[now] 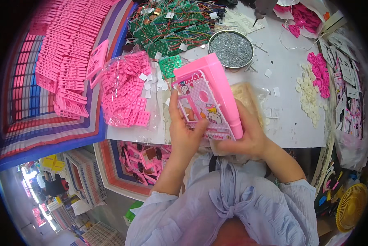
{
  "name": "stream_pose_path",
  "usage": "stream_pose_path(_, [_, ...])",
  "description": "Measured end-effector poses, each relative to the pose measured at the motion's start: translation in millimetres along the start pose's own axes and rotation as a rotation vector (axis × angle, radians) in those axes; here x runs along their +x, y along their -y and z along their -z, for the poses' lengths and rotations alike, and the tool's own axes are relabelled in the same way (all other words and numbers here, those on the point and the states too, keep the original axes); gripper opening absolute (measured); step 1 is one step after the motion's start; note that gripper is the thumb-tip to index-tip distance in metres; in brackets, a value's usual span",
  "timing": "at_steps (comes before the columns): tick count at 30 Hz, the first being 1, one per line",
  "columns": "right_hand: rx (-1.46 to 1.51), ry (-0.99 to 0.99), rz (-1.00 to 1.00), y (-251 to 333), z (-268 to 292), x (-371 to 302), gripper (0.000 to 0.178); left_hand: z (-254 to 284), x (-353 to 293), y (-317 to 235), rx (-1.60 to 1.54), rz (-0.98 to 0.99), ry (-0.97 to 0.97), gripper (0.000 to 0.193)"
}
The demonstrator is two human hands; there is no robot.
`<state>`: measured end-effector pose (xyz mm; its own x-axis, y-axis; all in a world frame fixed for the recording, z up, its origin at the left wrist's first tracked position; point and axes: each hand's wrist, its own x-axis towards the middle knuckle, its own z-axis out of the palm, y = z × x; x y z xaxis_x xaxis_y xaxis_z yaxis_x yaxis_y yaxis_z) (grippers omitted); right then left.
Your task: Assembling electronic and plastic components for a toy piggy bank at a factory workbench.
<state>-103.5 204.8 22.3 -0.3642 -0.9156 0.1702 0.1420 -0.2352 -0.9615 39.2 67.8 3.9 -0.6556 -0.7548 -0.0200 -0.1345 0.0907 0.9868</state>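
Over the front of the table, my left hand (185,134) is closed on the left edge of a pink-and-white printed plastic panel (212,103), which has a rectangular cutout and a round one. My right hand (249,137) is wrapped round the lower right side of a bright pink plastic housing (221,80). Panel and housing lie against each other, tilted; whether they are fastened cannot be seen. Just beyond them is a green circuit board (170,66). A round tin of small screws (230,49) stands behind the housing's upper end.
At left, a striped crate (97,110) holds stacked pink frames; beside it lies a clear bag of pink button pads (128,92). Wired circuit boards (171,33) cover the back. Cream discs (308,94) and pink parts (318,74) lie right. An electric screwdriver (262,9) hangs above.
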Motion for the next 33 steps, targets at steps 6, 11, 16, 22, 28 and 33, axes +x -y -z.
stream_pose_path(6, [0.063,0.015,-0.142,-1,8,-12,0.073,16,7,-9,0.171,0.008,0.05,0.106])
stream_pose_path(11, [0.11,-0.029,-0.095,-10,3,-10,0.067,20,11,-5,0.275,0.025,0.074,0.105])
stream_pose_path(16, [0.068,0.08,-0.059,-7,2,1,0.066,7,4,-6,-0.038,0.131,0.113,0.099])
stream_pose_path(22, [0.244,0.154,-0.179,-5,7,-5,0.068,11,8,-3,0.136,0.031,0.15,0.099])
stream_pose_path(28, [0.629,0.011,-0.291,-11,19,-13,0.068,7,21,-3,-0.072,0.039,-0.009,0.077])
stream_pose_path(33, [0.241,-0.015,-0.321,1,31,-10,0.06,14,41,0,-0.461,0.063,-0.134,0.026])
